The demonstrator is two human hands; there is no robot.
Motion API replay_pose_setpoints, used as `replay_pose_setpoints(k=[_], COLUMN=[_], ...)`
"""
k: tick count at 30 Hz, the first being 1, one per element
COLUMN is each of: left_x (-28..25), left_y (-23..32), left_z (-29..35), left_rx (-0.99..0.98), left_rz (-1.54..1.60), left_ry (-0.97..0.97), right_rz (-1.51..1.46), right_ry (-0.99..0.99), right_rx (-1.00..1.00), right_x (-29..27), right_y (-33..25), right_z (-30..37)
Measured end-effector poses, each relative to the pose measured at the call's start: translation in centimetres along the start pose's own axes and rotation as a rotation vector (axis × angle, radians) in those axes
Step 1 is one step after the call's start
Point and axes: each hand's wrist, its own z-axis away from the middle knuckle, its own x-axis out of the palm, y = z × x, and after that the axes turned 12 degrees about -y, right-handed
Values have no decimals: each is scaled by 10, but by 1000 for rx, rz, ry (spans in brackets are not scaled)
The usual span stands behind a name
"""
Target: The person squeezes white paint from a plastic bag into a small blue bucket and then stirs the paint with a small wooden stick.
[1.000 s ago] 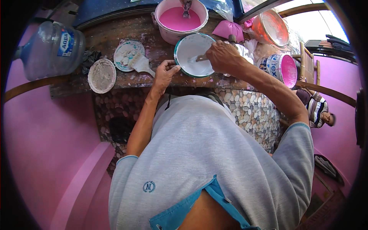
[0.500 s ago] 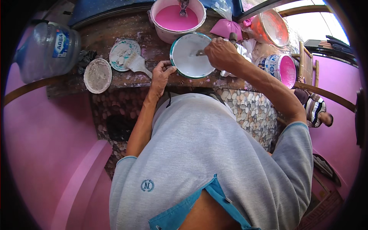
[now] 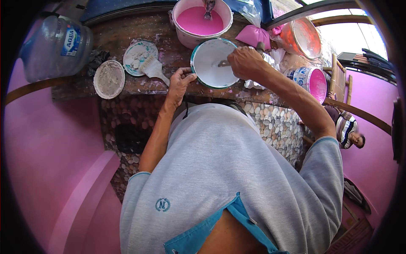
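Note:
My left hand (image 3: 181,81) grips the near left side of a white bucket (image 3: 203,79) with a teal rim, thumb against the edge. White material coats the bucket's inside. Closed over the opening, my right hand (image 3: 246,62) grasps a tool; its dark handle end (image 3: 260,46) sticks out above the fist. The tool's flat grey tip (image 3: 223,63) reaches into the bucket, though its middle is hidden by my hand. Left of my left hand, a wide pale brush (image 3: 153,67) lies partly across a white-smeared round lid (image 3: 135,51).
Behind the white bucket stands a bucket of pink paint (image 3: 181,33). A pink bag (image 3: 252,35), an orange bucket (image 3: 292,38) and a tipped paint pail (image 3: 301,76) are on the right. A crusted lid (image 3: 100,89) and a water jug (image 3: 46,55) are left. A person (image 3: 347,127) sits far right.
The view has shifted slightly, moving the bench things a little. My right hand and the tool's tip have moved slightly lower within the bucket. My left hand keeps its hold on the rim.

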Motion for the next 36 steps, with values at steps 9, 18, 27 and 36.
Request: replay_pose_setpoints(k=[9, 18, 27, 36], left_x=[-1, -4, -3, -7], left_y=[6, 2, 5, 4], left_z=[-2, -3, -2, -3], left_rx=[-47, -36, -54, -32], left_rz=[-39, -56, -43, -68], left_ry=[-12, -6, -13, -24], right_rz=[21, 73, -2, 23], right_ry=[-53, -82, -47, -90], right_rx=[1, 51, -5, 157], right_x=[-13, -3, -14, -7], right_y=[-5, -2, -19, -1], right_z=[-18, 7, -20, 0])
